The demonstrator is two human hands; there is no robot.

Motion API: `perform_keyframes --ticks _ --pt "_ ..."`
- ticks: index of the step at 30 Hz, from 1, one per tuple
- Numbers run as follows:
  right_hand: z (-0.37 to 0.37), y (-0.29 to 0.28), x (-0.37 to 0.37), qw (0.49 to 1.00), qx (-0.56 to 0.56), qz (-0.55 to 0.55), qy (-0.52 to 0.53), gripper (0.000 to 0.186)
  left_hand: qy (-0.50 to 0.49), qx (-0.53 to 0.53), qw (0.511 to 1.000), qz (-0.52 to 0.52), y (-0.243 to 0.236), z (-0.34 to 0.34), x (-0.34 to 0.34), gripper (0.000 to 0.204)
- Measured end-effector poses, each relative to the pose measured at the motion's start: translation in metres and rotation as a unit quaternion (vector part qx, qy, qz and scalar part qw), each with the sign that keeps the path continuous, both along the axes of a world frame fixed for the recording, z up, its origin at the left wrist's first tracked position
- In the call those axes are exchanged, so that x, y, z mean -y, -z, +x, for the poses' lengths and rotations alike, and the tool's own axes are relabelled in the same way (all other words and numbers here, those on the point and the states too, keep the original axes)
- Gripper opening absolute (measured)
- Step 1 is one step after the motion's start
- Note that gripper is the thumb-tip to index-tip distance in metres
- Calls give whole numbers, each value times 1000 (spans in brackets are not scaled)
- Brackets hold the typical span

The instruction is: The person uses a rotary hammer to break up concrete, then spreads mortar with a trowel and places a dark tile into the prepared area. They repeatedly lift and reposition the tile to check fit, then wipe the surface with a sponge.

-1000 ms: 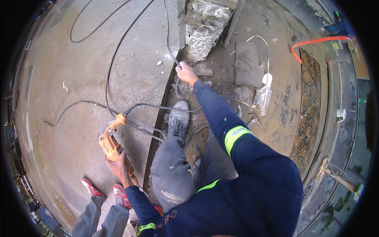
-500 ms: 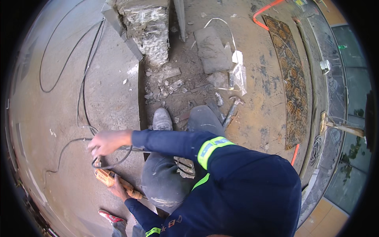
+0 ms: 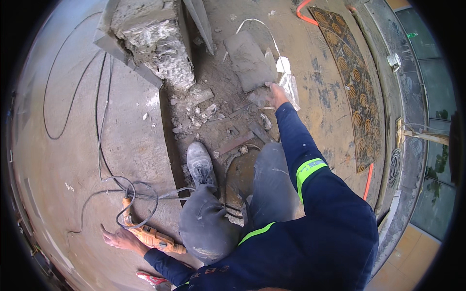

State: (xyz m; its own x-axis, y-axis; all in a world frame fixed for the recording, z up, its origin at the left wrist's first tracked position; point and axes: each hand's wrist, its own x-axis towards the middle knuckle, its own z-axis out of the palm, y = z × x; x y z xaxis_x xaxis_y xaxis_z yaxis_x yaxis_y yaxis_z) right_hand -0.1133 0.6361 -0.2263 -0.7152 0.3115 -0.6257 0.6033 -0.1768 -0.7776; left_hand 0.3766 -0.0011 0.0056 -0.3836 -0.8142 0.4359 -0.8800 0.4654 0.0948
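On the concrete at my left lies a corded orange power tool (image 3: 154, 237), drill-like in shape, with its grey cord (image 3: 156, 206) looping over its handle. My left hand (image 3: 122, 239) rests just beside the tool, fingers stretched out and holding nothing. Ahead, my right hand (image 3: 276, 94) reaches over the dug-out strip, fingers apart at the near corner of a flat grey slab (image 3: 250, 60). Whether they touch the slab is hard to make out. Close to that hand lies a white, plastic-looking piece (image 3: 290, 87).
A broken concrete block (image 3: 155, 43) stands front left, with rubble (image 3: 206, 111) near my shoe (image 3: 199, 157). A patterned mat strip (image 3: 349, 87) and an orange hose (image 3: 306, 17) lie at right. Another person's red shoe (image 3: 153, 278) shows at lower left.
My right hand has swung from the cord at left to the slab ahead. My left hand has let go of the orange tool. The hammer seen earlier is no longer visible.
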Motion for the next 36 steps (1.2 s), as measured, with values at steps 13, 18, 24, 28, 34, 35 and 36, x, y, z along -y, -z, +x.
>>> perform_keyframes --ticks 13,18,24,28,34,35,36 --pt "-10 -88 19 883 -112 441 -116 42 304 -161 931 125 -30 -221 -40 24" --pt "-102 -250 161 816 -483 260 -183 53 444 -164 862 183 -71 -302 -116 16" --pt "-204 -391 283 830 -483 202 -194 85 588 -200 758 200 -109 -339 -158 33" --pt "-258 -392 293 818 -433 185 -329 59 597 -239 717 268 -101 -342 -164 21" --pt "-257 -373 257 798 -500 181 -284 41 643 -209 609 415 -82 -373 -172 25" --pt "-247 -370 244 811 -504 124 -271 42 642 -218 593 434 -84 -380 -176 25" --pt "-240 -366 234 813 -518 68 -257 38 640 -228 579 450 -87 -386 -183 24"
